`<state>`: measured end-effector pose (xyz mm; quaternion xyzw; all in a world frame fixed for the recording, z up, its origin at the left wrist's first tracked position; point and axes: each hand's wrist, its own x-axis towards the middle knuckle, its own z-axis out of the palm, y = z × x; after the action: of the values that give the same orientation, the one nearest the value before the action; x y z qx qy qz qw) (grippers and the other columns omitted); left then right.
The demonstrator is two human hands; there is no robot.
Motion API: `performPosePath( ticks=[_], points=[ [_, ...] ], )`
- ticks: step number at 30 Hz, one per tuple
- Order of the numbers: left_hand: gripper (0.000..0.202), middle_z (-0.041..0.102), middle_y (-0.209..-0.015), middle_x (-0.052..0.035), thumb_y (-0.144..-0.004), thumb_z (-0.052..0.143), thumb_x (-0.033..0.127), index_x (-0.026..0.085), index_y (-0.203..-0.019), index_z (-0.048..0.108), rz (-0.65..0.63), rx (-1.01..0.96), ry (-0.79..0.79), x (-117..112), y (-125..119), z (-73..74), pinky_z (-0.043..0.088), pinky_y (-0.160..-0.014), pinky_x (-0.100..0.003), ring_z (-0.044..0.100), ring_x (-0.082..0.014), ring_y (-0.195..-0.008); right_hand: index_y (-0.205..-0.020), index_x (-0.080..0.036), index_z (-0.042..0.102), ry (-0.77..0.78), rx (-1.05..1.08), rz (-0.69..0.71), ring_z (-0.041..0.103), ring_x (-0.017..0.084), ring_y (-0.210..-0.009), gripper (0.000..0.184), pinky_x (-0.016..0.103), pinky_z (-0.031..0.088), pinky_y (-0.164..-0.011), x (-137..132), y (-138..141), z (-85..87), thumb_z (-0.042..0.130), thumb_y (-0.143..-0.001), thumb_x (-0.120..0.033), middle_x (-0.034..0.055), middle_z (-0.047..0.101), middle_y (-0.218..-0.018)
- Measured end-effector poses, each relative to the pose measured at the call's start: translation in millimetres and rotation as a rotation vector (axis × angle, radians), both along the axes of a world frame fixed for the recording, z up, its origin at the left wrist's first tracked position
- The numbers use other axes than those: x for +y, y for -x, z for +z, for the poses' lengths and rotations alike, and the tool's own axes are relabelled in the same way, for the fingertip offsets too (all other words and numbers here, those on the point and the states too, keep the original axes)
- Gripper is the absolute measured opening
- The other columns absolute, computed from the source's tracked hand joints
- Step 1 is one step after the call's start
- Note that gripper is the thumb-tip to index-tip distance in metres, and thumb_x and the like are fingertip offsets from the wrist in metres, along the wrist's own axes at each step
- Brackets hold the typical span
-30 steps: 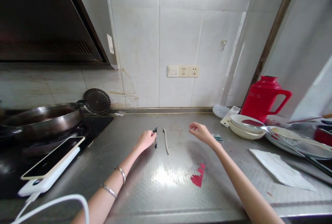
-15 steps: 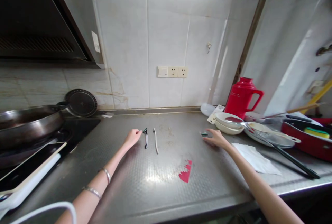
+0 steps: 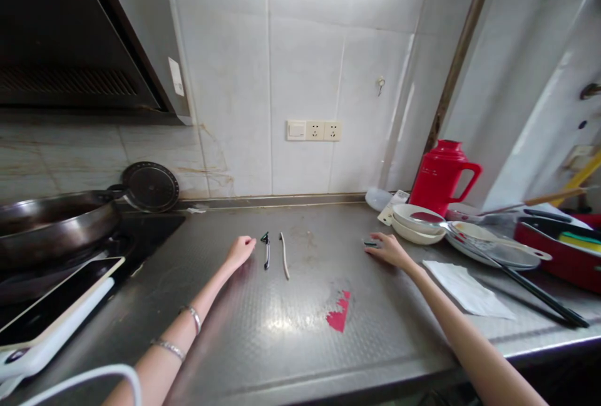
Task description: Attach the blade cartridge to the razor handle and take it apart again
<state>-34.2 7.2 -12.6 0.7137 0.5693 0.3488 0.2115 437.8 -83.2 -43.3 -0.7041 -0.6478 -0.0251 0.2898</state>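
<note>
My left hand (image 3: 241, 249) is closed, fingers curled in, low over the steel counter (image 3: 225, 343). Nothing shows in it. Just to its right lies a slim tool (image 3: 267, 251) that looks like a small razor, with a dark green head and a black-and-white handle. Beside that is a thin, slightly bent white stick (image 3: 284, 257) with a dark top end. Farther right, my right hand (image 3: 389, 249) has its fingers around a small dark green and clear piece (image 3: 372, 244), partly hidden by the fingers, at the counter surface.
A ragged red patch (image 3: 339, 313) marks the counter. On the right are stacked white bowls (image 3: 417, 235), a red thermos (image 3: 441, 174), a white napkin (image 3: 464, 288) and a red pot (image 3: 554, 262). A pan (image 3: 56, 230) and a phone (image 3: 56, 299) are at left.
My left hand has drawn slightly left, away from the razor-like tool's head, which it was touching or nearly touching. My right hand stays about where it was.
</note>
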Motion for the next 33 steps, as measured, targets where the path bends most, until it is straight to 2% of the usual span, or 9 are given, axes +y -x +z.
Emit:
performPosePath(
  ticks=[4,13,17,23,33],
  points=[
    [0.03,0.043,-0.043,0.0026,-0.071,0.04,0.033,0.019,-0.046,0.044,-0.002,-0.009,-0.007,-1,-1,-1.7,0.025,-0.051,-0.024,0.041,-0.0128,-0.048,-0.106,-0.015,0.061,-0.04,-0.005,0.075,0.054,0.027,-0.099,0.049,0.036,0.041,-0.087,10,36,4.5,0.065,-0.066,-0.045,0.0103,0.064,-0.101],
    [0.031,0.042,-0.044,0.003,-0.074,0.038,0.035,0.018,-0.048,0.044,0.0,-0.018,-0.034,-3,1,-7.8,0.024,-0.051,-0.024,0.04,-0.0122,-0.049,-0.109,-0.018,0.059,-0.053,0.062,0.404,0.051,0.024,-0.102,0.05,0.036,0.04,-0.088,33,162,23.7,0.068,-0.067,-0.043,0.0085,0.062,-0.104],
    [0.032,0.042,-0.045,0.0033,-0.075,0.038,0.035,0.018,-0.049,0.044,-0.005,-0.012,-0.038,-4,1,-9.2,0.024,-0.052,-0.024,0.04,-0.0119,-0.049,-0.11,-0.018,0.058,-0.073,0.052,0.417,0.049,0.024,-0.103,0.051,0.035,0.04,-0.087,44,195,26.9,0.067,-0.068,-0.046,0.0089,0.062,-0.105],
    [0.032,0.043,-0.046,0.0029,-0.076,0.038,0.033,0.018,-0.049,0.044,-0.012,0.005,-0.032,-5,0,-9.0,0.024,-0.052,-0.024,0.042,-0.0122,-0.051,-0.109,-0.02,0.059,0.05,-0.012,0.381,0.05,0.026,-0.099,0.057,0.035,0.041,-0.081,49,212,16.9,0.066,-0.065,-0.056,0.0084,0.064,-0.102],
    [0.032,0.053,-0.054,-0.0006,-0.081,0.039,0.032,0.016,-0.057,0.053,0.05,0.091,-0.027,-8,1,-5.5,0.03,-0.055,-0.024,0.047,-0.0134,-0.055,-0.111,-0.019,0.058,-0.023,-0.021,0.43,0.051,0.027,-0.099,0.06,0.037,0.039,-0.085,51,207,10.0,0.061,-0.067,-0.06,0.0096,0.062,-0.104]
  ],
)
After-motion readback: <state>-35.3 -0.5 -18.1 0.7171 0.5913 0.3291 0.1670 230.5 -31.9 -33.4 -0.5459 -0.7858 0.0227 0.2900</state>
